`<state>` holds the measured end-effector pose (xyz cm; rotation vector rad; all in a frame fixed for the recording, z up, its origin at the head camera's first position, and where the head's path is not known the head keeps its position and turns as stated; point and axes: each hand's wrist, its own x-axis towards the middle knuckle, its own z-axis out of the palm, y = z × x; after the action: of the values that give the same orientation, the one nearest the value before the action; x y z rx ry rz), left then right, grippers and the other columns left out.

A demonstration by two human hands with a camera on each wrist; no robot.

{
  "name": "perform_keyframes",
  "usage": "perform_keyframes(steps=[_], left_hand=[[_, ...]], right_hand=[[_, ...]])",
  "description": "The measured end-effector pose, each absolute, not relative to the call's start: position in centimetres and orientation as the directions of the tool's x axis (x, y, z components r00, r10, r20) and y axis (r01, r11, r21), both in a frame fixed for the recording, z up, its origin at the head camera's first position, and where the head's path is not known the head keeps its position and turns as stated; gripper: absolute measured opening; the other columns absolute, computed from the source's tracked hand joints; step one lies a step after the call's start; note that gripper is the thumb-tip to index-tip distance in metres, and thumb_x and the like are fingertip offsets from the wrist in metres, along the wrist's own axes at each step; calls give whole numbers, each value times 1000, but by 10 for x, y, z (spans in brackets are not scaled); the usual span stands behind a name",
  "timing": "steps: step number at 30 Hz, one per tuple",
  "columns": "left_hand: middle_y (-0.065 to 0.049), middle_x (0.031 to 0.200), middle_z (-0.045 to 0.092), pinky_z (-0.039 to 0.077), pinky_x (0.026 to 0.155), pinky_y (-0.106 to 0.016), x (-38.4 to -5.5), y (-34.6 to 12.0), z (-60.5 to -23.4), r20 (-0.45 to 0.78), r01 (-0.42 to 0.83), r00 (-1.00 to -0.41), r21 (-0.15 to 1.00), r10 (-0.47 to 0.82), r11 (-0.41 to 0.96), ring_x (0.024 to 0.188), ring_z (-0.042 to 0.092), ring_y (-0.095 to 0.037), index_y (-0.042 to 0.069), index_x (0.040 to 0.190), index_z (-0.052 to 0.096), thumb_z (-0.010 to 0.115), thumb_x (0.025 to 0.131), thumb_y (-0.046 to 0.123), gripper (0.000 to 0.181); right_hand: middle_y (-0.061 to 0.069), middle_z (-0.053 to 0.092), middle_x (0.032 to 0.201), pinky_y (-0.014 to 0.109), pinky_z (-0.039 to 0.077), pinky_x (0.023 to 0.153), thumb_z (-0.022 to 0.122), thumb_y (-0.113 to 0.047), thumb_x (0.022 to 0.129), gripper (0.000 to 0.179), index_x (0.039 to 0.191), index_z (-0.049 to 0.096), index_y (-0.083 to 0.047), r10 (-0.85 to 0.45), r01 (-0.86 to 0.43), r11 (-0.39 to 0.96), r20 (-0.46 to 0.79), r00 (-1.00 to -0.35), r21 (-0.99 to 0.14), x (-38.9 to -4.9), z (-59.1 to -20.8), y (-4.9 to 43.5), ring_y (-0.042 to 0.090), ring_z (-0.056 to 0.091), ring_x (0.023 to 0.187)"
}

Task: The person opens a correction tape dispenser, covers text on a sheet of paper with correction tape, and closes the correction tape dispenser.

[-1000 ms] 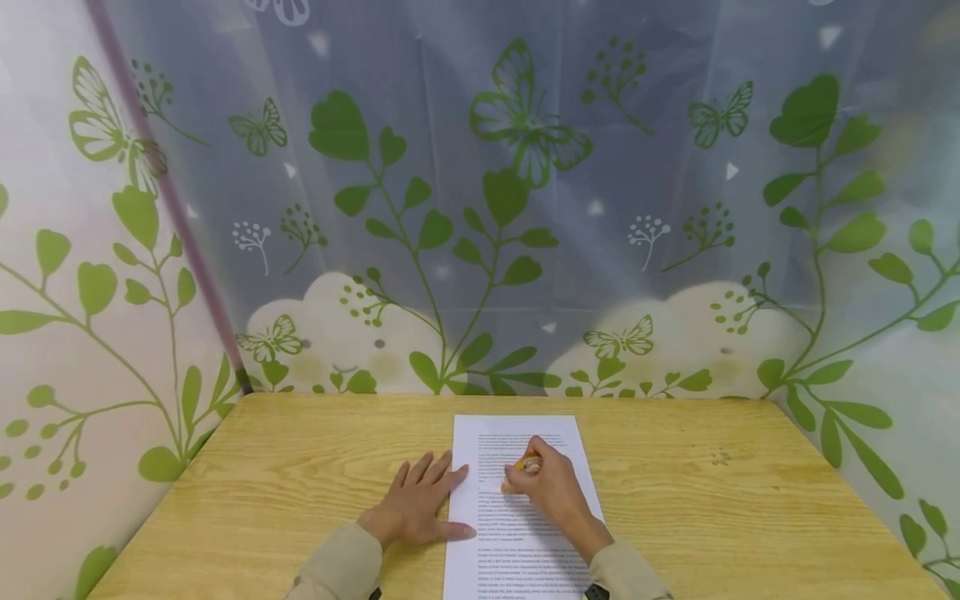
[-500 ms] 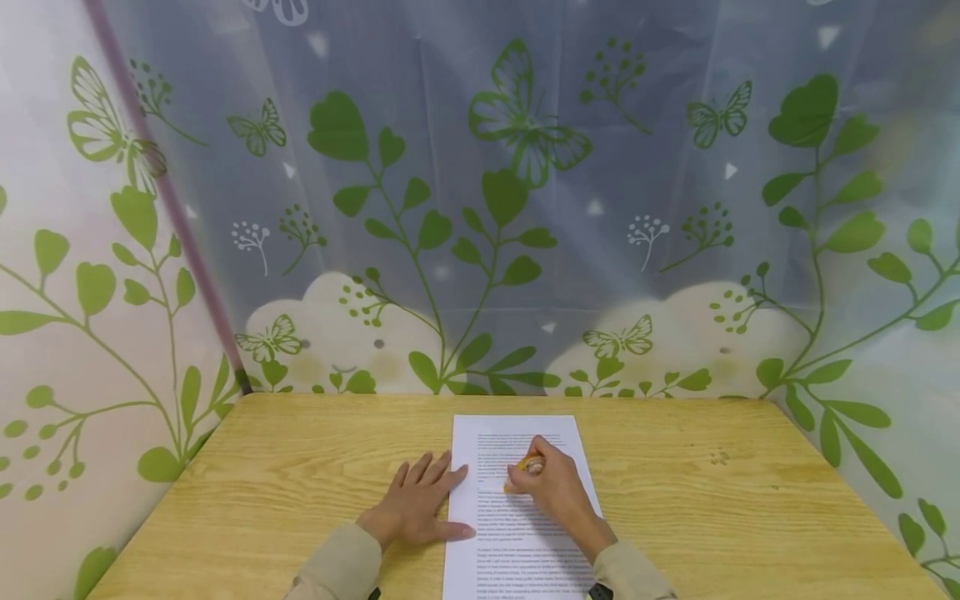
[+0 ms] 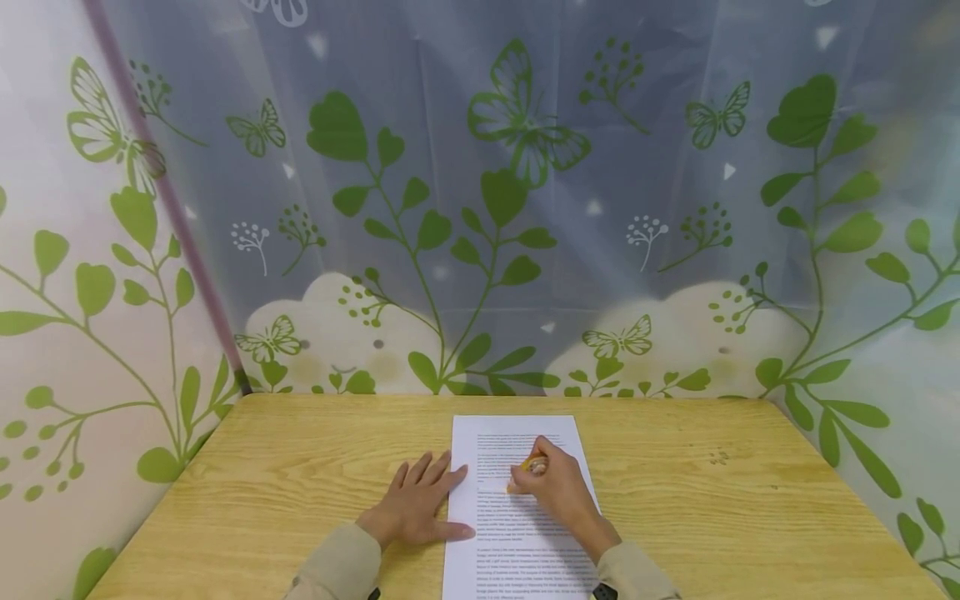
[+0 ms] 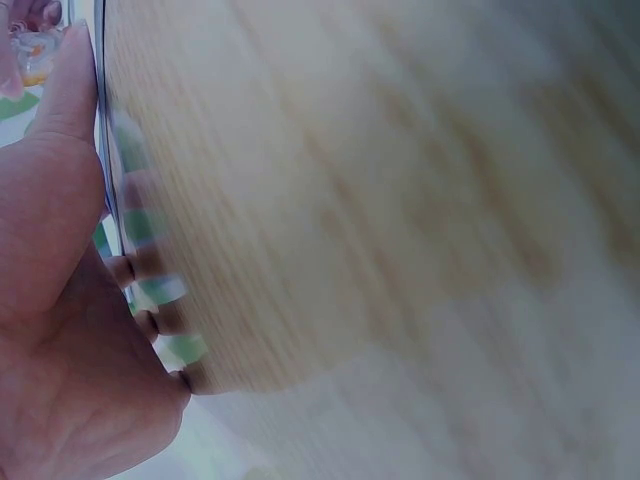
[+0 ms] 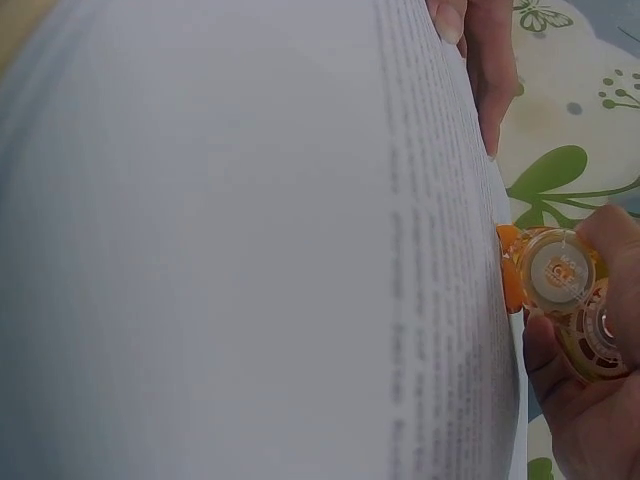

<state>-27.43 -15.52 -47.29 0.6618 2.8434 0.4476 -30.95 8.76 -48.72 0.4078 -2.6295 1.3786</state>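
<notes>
A printed sheet of paper [image 3: 462, 575] lies upright before me in the head view, covered with paragraphs of small text. My right hand [image 3: 562, 496] pinches an orange, see-through correction tape [image 3: 536, 464] between thumb and fingers, its tip down at a text line near the sheet's middle. Close up in the right wrist view, the correction tape [image 5: 560, 275] shows its round reels, and its orange tip meets the page. My left hand [image 3: 416, 504] lies flat with spread fingers, thumb and forefinger resting on the sheet's left margin, the other fingers on the wood.
The sheet lies on a wood-grain table [image 3: 712, 517] whose far edge meets a hanging curtain [image 3: 525, 250] printed with green leaves, butterflies and clouds. Light-coloured sleeves [image 3: 341, 562] cover both forearms.
My right hand has slid a little to the right along the text line with the correction tape. The left hand and the sheet have stayed in place.
</notes>
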Motion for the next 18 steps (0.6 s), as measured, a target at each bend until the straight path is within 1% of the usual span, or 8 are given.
perform_keyframes(steps=[7,12,18], left_hand=[[-16,156,18,8,108,-62,-274,-155,-472,-112,396,-883,342,455,852,141,11,-42,14,150,32,56,84,66,87],[-17,156,18,8,108,-63,-274,-155,-473,-102,402,-883,343,459,849,140,11,-43,14,149,33,56,84,66,87],[-17,156,18,9,108,-63,-274,-155,-473,-97,404,-883,341,459,849,140,12,-43,14,149,33,56,83,67,88]], right_hand=[[-3,54,66,25,42,49,73,-18,84,28,77,46,-12,-183,-301,537,240,-953,-788,-310,-487,93,11,50,58],[-3,53,66,24,41,48,73,-17,84,28,76,46,-13,-177,-288,540,228,-957,-790,-310,-488,95,10,49,58],[-1,54,68,24,41,49,74,-16,83,28,76,48,-11,-188,-306,516,243,-952,-800,-310,-486,99,11,49,59]])
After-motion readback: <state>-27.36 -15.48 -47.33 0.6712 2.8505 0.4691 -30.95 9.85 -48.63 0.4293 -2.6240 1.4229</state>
